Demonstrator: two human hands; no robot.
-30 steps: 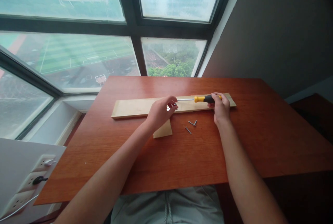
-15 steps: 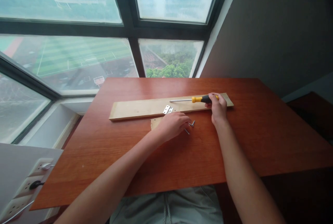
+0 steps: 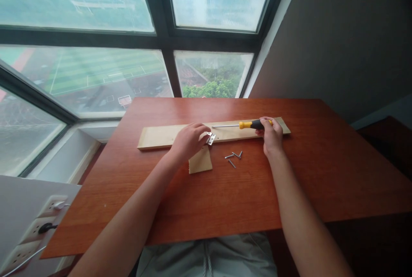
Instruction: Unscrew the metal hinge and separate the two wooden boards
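Note:
My right hand (image 3: 273,135) is wrapped round the yellow-and-black handle of a screwdriver (image 3: 246,125). The shaft points left, over a long pale wooden board (image 3: 157,136). At the board's near edge, my left hand (image 3: 190,140) has thumb and fingers closed on the left part of a small silver hinge (image 3: 211,139). The hinge has holes in it, and its left leaf is partly hidden by the fingers. Just below the left hand lies a small tan piece (image 3: 201,162) with a rough left edge. Several screws (image 3: 232,156) rest to the right of that piece.
All of this is on a reddish-brown wooden table (image 3: 219,200). Large windows (image 3: 214,71) stand beyond its far edge, and a grey wall (image 3: 334,41) rises at the right. Wall sockets with plugs (image 3: 46,227) are at the lower left.
My left hand has moved from beside the screws, left and away from me, to the hinge, uncovering the tan piece and the screws. My right hand keeps the screwdriver in nearly the same place.

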